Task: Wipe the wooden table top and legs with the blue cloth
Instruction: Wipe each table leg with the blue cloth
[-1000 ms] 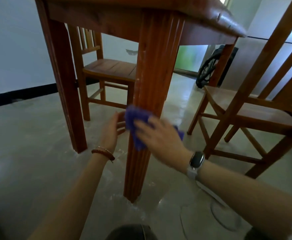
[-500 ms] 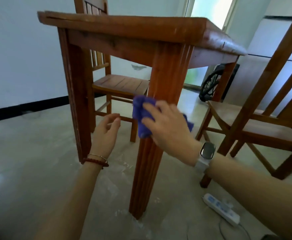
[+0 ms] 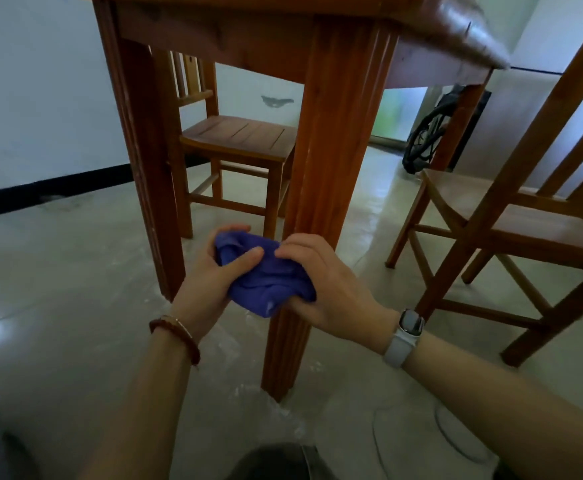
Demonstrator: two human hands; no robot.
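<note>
The left hand (image 3: 214, 282) has come over and is now grabbing the blue cloth (image 3: 266, 275) too, and the cloth has come down off the side of the table leg (image 3: 324, 188). Both hands are squeezing it, the left thumb lying on top and the right hand (image 3: 328, 285) pinching its other end. The cloth is bunched into a wrinkly purple-blue lump, stretching longways from hand to hand, sagging at the bottom. It is sitting right in front of the ribbed brown leg, which is standing straight up on the shiny floor (image 3: 58, 289). Wooden chairs (image 3: 511, 220) are standing nearby.
</note>
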